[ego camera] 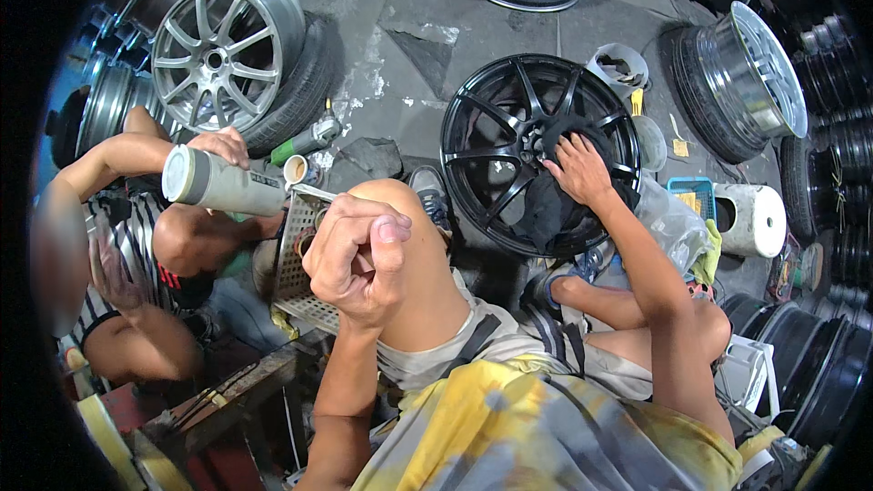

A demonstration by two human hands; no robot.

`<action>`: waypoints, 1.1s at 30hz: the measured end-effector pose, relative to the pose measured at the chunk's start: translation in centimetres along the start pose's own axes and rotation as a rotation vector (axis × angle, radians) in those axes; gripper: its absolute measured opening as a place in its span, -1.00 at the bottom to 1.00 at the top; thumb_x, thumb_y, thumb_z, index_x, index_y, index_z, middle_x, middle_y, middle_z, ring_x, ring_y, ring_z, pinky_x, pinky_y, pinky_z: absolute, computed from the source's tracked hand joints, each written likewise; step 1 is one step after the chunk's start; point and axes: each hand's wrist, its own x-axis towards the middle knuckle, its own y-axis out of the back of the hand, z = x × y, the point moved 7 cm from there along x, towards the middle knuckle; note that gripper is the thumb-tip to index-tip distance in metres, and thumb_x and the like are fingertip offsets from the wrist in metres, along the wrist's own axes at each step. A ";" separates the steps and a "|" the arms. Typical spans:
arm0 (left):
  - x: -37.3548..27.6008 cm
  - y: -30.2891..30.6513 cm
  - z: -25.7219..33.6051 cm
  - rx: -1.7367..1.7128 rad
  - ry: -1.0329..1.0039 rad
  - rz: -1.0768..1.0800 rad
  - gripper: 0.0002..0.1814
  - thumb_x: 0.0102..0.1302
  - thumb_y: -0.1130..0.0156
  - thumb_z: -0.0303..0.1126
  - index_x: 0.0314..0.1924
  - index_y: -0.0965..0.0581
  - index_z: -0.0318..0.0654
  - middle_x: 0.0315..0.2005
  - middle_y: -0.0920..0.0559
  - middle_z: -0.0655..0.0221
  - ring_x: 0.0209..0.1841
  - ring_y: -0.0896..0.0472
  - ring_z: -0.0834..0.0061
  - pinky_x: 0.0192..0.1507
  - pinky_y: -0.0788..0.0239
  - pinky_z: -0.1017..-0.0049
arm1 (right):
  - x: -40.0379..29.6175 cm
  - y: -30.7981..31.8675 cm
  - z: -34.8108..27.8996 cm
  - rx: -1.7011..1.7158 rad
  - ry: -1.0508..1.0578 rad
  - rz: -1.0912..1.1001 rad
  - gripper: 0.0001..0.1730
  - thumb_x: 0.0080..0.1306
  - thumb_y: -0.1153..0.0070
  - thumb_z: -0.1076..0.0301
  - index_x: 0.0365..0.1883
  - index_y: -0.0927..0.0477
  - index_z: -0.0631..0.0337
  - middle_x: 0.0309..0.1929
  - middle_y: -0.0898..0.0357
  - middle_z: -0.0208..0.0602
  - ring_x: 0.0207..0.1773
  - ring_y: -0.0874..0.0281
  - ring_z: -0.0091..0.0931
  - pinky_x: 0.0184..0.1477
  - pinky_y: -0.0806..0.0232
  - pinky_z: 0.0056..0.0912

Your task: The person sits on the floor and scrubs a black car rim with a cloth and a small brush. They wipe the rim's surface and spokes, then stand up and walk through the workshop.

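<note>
My right hand presses on a black cloth, fingers slightly spread, over the spokes near the hub of a black multi-spoke alloy wheel. The wheel is face up and tilted, in front of my feet. My left hand is raised above my left knee with its fingers curled in and the thumb against them. Nothing shows inside that fist, though its palm side is partly hidden. Behind it is a perforated plastic basket, partly covered by the hand and knee.
At left a person's hand holds a large tumbler. A paper cup and green angle grinder are near. A silver wheel leans on a tyre. At right are a white bucket, blue basket and white stool.
</note>
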 end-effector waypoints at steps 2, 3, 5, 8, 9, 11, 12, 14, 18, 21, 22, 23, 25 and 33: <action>-0.1 0.0 0.0 0.014 0.047 -0.003 -0.89 0.33 -0.23 -0.64 -0.40 -0.59 -0.39 -0.51 -0.67 0.29 -0.52 -0.49 0.54 -0.49 -0.24 0.56 | -1.1 -0.3 -0.2 -0.071 -0.086 0.026 -0.27 0.63 0.14 -0.15 0.26 -0.59 0.43 0.39 -0.53 0.03 0.54 -0.31 -0.08 0.61 -0.05 -0.02; -0.2 -0.2 -0.1 0.015 0.074 -0.006 -0.88 0.33 -0.23 -0.64 -0.40 -0.59 -0.39 -0.52 -0.66 0.29 -0.53 -0.48 0.55 -0.50 -0.22 0.57 | -2.1 -0.5 -0.2 -0.109 -0.134 0.035 -0.26 0.62 0.14 -0.15 0.27 -0.59 0.44 0.38 -0.54 0.02 0.54 -0.31 -0.07 0.61 -0.04 -0.01; -0.3 0.3 0.2 0.100 0.088 0.008 -0.84 0.37 -0.21 -0.56 -0.43 -0.59 -0.34 -0.52 -0.67 0.30 -0.53 -0.47 0.52 -0.47 -0.24 0.53 | -3.2 0.3 -2.4 -0.132 -0.243 0.062 -0.07 0.56 0.17 -0.35 0.20 -0.63 0.52 0.32 -0.54 0.14 0.52 -0.32 -0.03 0.61 -0.03 0.00; -1.2 2.0 2.9 0.203 -0.137 0.024 -0.82 0.41 -0.18 -0.43 -0.40 -0.57 -0.28 -0.49 -0.64 0.30 -0.50 -0.45 0.48 -0.40 -0.25 0.47 | -4.0 1.2 -4.6 -0.065 -0.323 0.108 -0.07 0.52 0.07 -0.36 0.17 -0.64 0.54 0.19 -0.53 0.11 0.46 -0.36 -0.04 0.55 -0.11 0.02; -1.8 2.9 4.3 0.248 -0.251 0.033 -0.82 0.42 -0.16 -0.39 -0.38 -0.57 -0.25 -0.47 -0.63 0.30 -0.48 -0.44 0.46 -0.37 -0.26 0.45 | -4.0 1.1 -4.9 -0.048 -0.334 0.146 -0.12 0.52 0.03 -0.31 0.16 -0.65 0.54 0.19 -0.53 0.10 0.45 -0.36 -0.04 0.54 -0.13 0.02; -2.9 6.2 5.1 0.161 -0.246 0.322 -0.87 0.41 -0.12 -0.35 -0.23 -0.55 -0.23 -0.36 -0.55 0.26 -0.35 -0.44 0.41 -0.28 -0.29 0.40 | -4.3 1.0 -5.0 -0.013 -0.352 0.222 -0.20 0.52 -0.06 -0.22 0.14 -0.65 0.53 0.18 -0.54 0.10 0.44 -0.37 -0.04 0.52 -0.15 0.03; -2.7 8.0 4.6 0.206 -0.094 0.416 -0.84 0.44 -0.12 -0.32 -0.10 -0.50 -0.25 -0.26 -0.47 0.26 -0.25 -0.39 0.45 -0.23 -0.27 0.44 | -4.2 1.0 -5.1 0.068 -0.344 0.253 -0.32 0.49 -0.15 -0.10 0.06 -0.67 0.52 0.19 -0.53 0.11 0.44 -0.38 -0.02 0.51 -0.17 0.04; -2.6 11.0 2.1 0.281 0.188 0.497 -0.60 0.46 -0.26 -0.32 0.19 -0.46 -0.35 0.00 -0.54 0.22 -0.04 -0.50 0.42 0.05 -0.37 0.43 | -4.4 0.7 -5.0 0.091 -0.332 0.265 -0.42 0.49 -0.17 -0.04 -0.02 -0.67 0.46 0.08 -0.55 -0.01 0.30 -0.45 -0.09 0.46 -0.20 0.02; -1.1 9.4 -0.5 0.091 0.433 0.323 -0.10 0.25 -0.60 -0.38 0.49 -0.30 -0.45 0.25 -0.55 0.17 0.22 -0.54 0.35 0.32 -0.38 0.34 | -4.0 1.2 -5.6 0.092 -0.328 0.248 -0.50 0.48 -0.17 0.00 -0.08 -0.66 0.39 -0.05 -0.52 -0.13 0.13 -0.46 -0.18 0.40 -0.22 -0.02; -0.6 8.5 -0.1 0.082 0.509 0.283 -0.28 0.20 -0.63 -0.42 0.30 -0.50 -0.52 0.12 -0.66 0.23 0.13 -0.61 0.38 0.30 -0.39 0.35 | -4.1 1.5 -6.1 0.080 -0.319 0.333 -0.52 0.47 -0.18 0.02 -0.11 -0.65 0.37 -0.06 -0.51 -0.11 0.12 -0.44 -0.17 0.37 -0.23 -0.03; -0.7 8.6 0.1 0.089 0.487 0.260 -0.25 0.22 -0.61 -0.40 0.34 -0.45 -0.51 0.13 -0.65 0.16 0.15 -0.61 0.34 0.30 -0.40 0.30 | -4.2 1.4 -6.1 0.078 -0.323 0.342 -0.52 0.47 -0.18 0.02 -0.11 -0.65 0.37 -0.05 -0.51 -0.10 0.13 -0.44 -0.17 0.37 -0.23 -0.02; -1.0 9.0 -0.1 0.097 0.467 0.239 -0.21 0.24 -0.59 -0.38 0.38 -0.41 -0.51 0.14 -0.64 0.10 0.18 -0.61 0.30 0.30 -0.42 0.25 | -4.2 1.4 -6.0 0.077 -0.323 0.350 -0.52 0.47 -0.18 0.02 -0.10 -0.65 0.37 -0.05 -0.50 -0.10 0.14 -0.44 -0.16 0.36 -0.23 -0.02; -2.0 9.7 0.3 0.107 0.459 0.218 -0.17 0.24 -0.57 -0.34 0.42 -0.37 -0.50 0.15 -0.64 0.04 0.20 -0.61 0.28 0.30 -0.45 0.21 | -4.1 1.2 -6.0 0.102 -0.329 0.358 -0.52 0.46 -0.19 0.01 -0.10 -0.65 0.36 -0.05 -0.50 -0.09 0.15 -0.44 -0.14 0.35 -0.23 0.00; -4.0 16.2 8.9 0.389 0.437 0.208 0.01 0.12 -0.57 0.23 0.31 -0.48 -0.45 0.13 -0.61 0.13 0.15 -0.61 0.31 0.23 -0.48 0.25 | -4.5 1.2 -5.7 0.117 -0.320 0.412 -0.49 0.45 -0.19 -0.02 -0.11 -0.63 0.38 -0.05 -0.51 -0.06 0.17 -0.45 -0.11 0.33 -0.25 0.02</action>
